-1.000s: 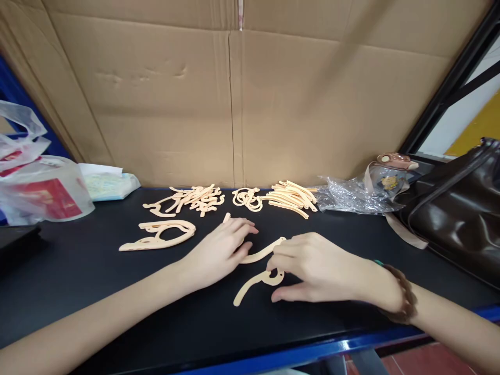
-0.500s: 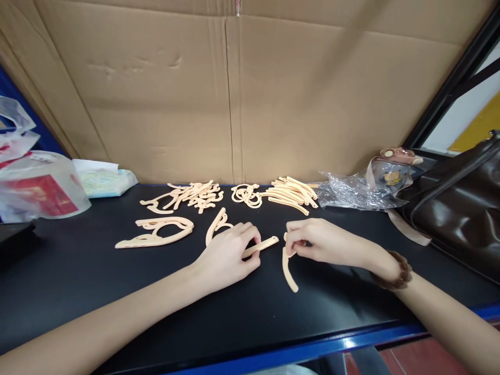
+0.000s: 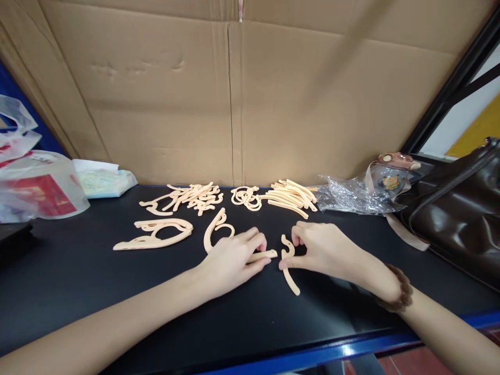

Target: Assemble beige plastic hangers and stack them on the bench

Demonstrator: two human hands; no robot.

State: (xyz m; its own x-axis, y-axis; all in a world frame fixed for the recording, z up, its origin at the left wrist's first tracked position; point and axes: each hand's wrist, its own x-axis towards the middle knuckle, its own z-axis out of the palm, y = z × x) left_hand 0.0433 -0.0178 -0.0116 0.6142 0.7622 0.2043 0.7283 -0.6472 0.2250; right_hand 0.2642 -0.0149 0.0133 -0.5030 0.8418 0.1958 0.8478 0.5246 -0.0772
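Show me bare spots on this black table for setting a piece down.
Widest: front left of the table, bordered by the white bag, the looped piece and the left arm. Also bare: the front strip between the arms, and a patch between the right hand and the brown bag. Crowded: the back row of piles and the middle around the left hand.

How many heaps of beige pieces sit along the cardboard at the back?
3: left heap, small middle heap of rings, right heap of curved strips. None looks hidden.
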